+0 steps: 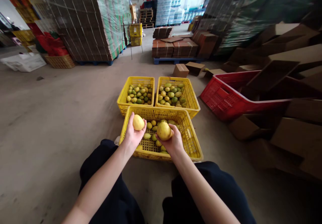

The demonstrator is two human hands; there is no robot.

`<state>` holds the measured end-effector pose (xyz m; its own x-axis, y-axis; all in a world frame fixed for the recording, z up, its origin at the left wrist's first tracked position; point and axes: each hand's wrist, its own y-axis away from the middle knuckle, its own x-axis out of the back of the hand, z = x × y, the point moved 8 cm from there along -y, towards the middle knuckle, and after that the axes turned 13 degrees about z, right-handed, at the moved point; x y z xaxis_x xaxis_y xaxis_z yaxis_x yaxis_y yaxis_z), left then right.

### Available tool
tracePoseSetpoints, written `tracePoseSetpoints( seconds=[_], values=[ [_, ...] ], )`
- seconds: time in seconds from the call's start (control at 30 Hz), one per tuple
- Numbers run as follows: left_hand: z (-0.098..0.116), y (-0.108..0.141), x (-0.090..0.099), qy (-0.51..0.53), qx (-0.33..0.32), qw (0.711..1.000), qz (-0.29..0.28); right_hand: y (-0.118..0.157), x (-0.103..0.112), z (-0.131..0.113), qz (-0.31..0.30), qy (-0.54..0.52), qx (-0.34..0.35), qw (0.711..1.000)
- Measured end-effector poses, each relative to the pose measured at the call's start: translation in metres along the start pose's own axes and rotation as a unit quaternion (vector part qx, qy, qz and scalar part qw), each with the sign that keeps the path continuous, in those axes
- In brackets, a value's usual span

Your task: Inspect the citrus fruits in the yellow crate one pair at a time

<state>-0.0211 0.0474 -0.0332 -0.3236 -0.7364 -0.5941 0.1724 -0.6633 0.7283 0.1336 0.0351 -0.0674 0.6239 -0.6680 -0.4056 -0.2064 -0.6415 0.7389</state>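
My left hand (pixel 134 135) curls around a pale yellow mango (pixel 138 122), palm turned up, over the left part of the near yellow crate (pixel 192 140). In my right hand (pixel 175 142) is another mango (pixel 164 131), yellow with brownish marks, held above the middle of the same crate. Below both hands, several yellow and green mangoes (pixel 147 135) lie loosely on the slotted bottom, which partly shows. My right hand and its fruit hide some of them.
Beyond it stand two yellow crates, left (pixel 120 100) and right (pixel 192 100), fuller of similar fruit. A red crate (pixel 221 98) and a heap of cardboard boxes (pixel 297 130) take up the right side. Farther back are a pallet of flattened cartons (pixel 173 48) and tall wrapped stacks (pixel 80 19).
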Motion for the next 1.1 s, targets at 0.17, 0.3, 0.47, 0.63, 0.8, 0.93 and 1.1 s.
tracePoseSetpoints(
  seconds=[0.17,0.3,0.47,0.63,0.8,0.93,1.1],
  values=[
    [-0.016,0.0,0.001,-0.026,0.077,0.997,-0.009,0.009,-0.013,0.001,-0.059,0.016,0.004,0.998],
    [-0.02,0.0,0.003,-0.046,0.086,0.995,0.001,0.017,-0.019,0.002,-0.091,0.028,0.001,0.995],
    [-0.018,0.004,0.0,-0.08,0.069,0.994,-0.017,0.019,-0.017,0.005,-0.077,0.016,-0.037,0.996],
    [-0.016,0.005,0.0,-0.094,0.046,0.994,-0.028,0.014,-0.016,0.002,-0.06,-0.013,-0.035,0.997],
    [-0.021,0.004,0.001,-0.083,0.073,0.993,-0.029,0.009,-0.013,0.005,-0.047,0.009,-0.026,0.999],
    [-0.027,0.007,-0.004,-0.082,0.107,0.99,-0.047,0.011,-0.017,0.006,-0.075,0.033,-0.013,0.997],
    [-0.023,0.003,0.0,-0.125,0.063,0.99,-0.017,0.022,-0.03,0.009,-0.164,0.065,-0.01,0.984]
  ],
)
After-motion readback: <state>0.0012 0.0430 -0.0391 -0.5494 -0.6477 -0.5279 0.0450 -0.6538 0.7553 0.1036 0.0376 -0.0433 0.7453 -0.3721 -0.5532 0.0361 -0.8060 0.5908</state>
